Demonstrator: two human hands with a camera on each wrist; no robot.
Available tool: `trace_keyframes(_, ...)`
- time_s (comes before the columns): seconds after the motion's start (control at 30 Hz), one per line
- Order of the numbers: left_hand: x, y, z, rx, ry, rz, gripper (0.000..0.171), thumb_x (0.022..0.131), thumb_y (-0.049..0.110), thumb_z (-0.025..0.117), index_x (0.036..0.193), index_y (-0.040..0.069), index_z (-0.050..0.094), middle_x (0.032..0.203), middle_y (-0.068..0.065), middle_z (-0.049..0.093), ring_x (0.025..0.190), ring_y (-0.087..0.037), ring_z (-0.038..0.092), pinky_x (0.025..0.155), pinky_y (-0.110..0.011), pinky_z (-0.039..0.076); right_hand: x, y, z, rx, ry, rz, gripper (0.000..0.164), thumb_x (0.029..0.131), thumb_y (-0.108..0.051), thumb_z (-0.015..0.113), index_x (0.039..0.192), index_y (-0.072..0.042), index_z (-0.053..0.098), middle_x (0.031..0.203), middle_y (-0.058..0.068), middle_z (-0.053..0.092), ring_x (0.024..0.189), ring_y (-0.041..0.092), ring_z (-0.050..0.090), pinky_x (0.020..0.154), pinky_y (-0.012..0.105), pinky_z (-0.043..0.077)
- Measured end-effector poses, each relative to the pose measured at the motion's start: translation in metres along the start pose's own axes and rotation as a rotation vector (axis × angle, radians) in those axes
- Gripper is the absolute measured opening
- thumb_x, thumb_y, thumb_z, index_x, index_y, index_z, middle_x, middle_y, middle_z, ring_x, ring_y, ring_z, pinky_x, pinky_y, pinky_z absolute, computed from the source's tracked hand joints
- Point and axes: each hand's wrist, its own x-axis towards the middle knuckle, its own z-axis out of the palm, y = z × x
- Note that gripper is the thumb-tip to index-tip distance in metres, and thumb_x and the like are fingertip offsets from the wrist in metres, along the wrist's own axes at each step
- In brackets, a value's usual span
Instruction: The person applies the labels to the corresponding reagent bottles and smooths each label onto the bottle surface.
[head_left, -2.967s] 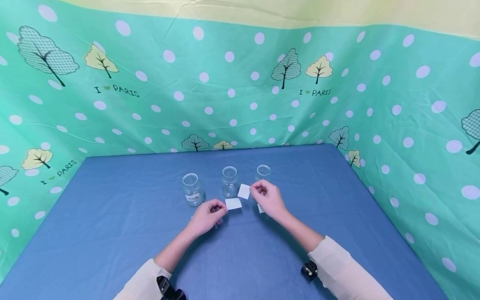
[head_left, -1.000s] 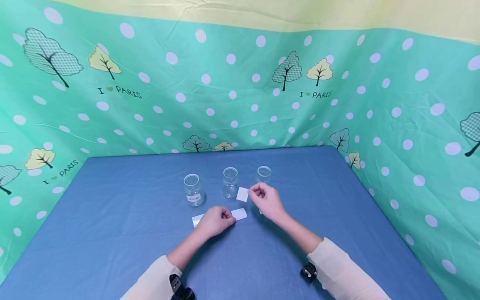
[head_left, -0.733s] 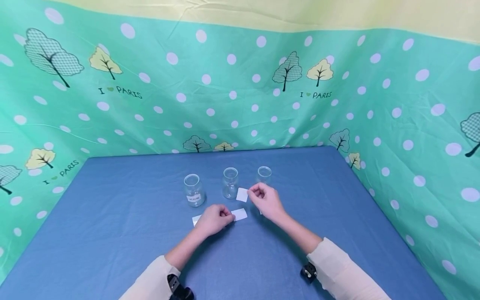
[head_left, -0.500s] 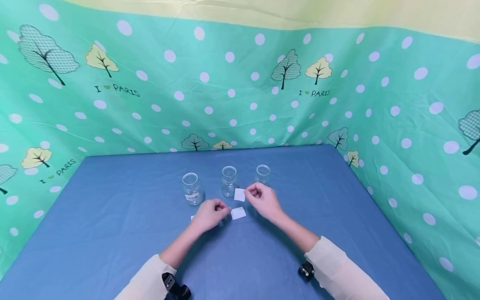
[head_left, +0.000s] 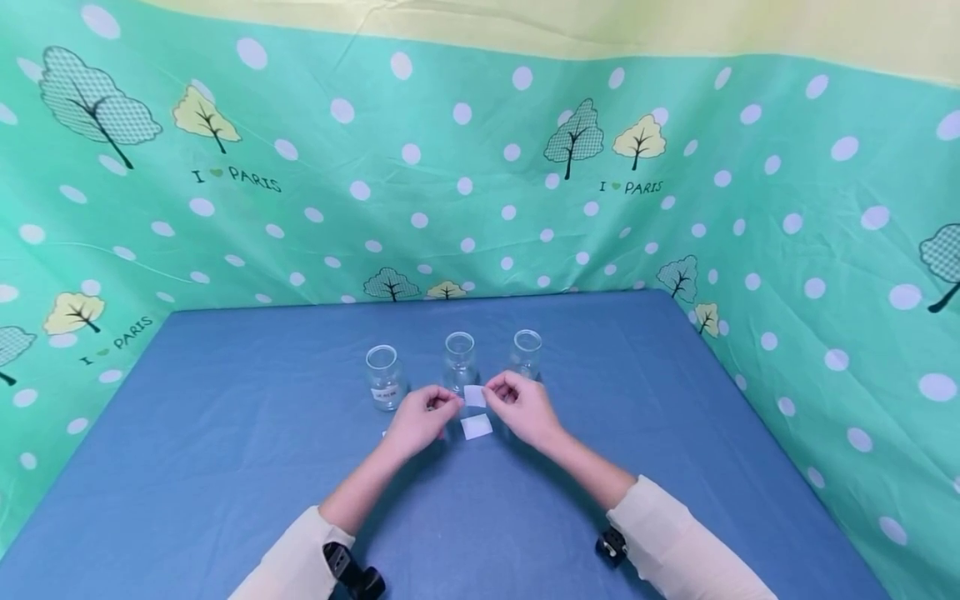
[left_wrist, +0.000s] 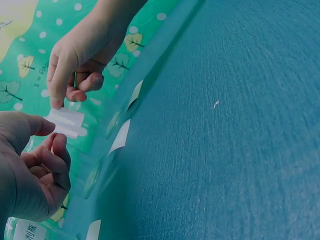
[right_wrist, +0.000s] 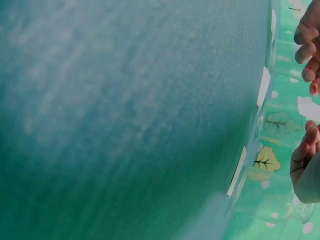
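A small white paper label (head_left: 475, 397) is held up between the hands, in front of the middle glass jar (head_left: 460, 358). The right hand (head_left: 525, 408) pinches its right side with thumb and forefinger. At its left edge the left hand (head_left: 420, 418) has thumb and forefinger tips closed on the corner, other fingers curled. In the left wrist view the label (left_wrist: 66, 121) bows slightly. Just below, a white paper piece (head_left: 476, 427) lies on the table. The left glass jar (head_left: 386, 379) bears a white label with dark writing; the right glass jar (head_left: 527, 350) is partly behind the right hand.
Blue cloth (head_left: 465, 517) covers the table. More white paper pieces lie near the jars, one (left_wrist: 94, 230) mostly behind the left hand in the head view. A green dotted curtain (head_left: 420, 192) hangs behind and at the sides.
The left hand let go of the paper piece lying on the table and rose to the label's left edge. The right hand brought the label a little leftward, nearer the left hand.
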Motion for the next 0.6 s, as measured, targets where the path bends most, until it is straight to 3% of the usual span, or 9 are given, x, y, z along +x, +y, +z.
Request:
trace_keyframes(0.37,-0.0003,0.0005,0.0011,-0.079,0.019,-0.018,0.019,0.087,0.021,0.063,0.093,0.004,0.067,0.077,-0.018,0.063,0.047,-0.012,0.052,0.046,-0.026,0.043,-0.0034,-0.0003,0.0028,-0.036,-0.019,-0.068,0.005,0.084,-0.013,0.067,0.086,-0.009,0.070,0.067,-0.001,0.060,0.059,0.004,0.048,0.056,0.018,0.043)
trace_keyframes(0.6,0.0014,-0.0042,0.0016,-0.106,0.037,-0.037,0.023,0.088,0.026,0.064,0.095,0.004,0.068,0.077,-0.016,0.065,0.047,-0.012,0.051,0.043,-0.026,0.040,-0.0075,-0.0009,0.0045,-0.147,-0.025,-0.214,0.004,0.084,-0.013,0.067,0.085,-0.011,0.070,0.068,-0.003,0.059,0.059,0.005,0.050,0.056,0.017,0.043)
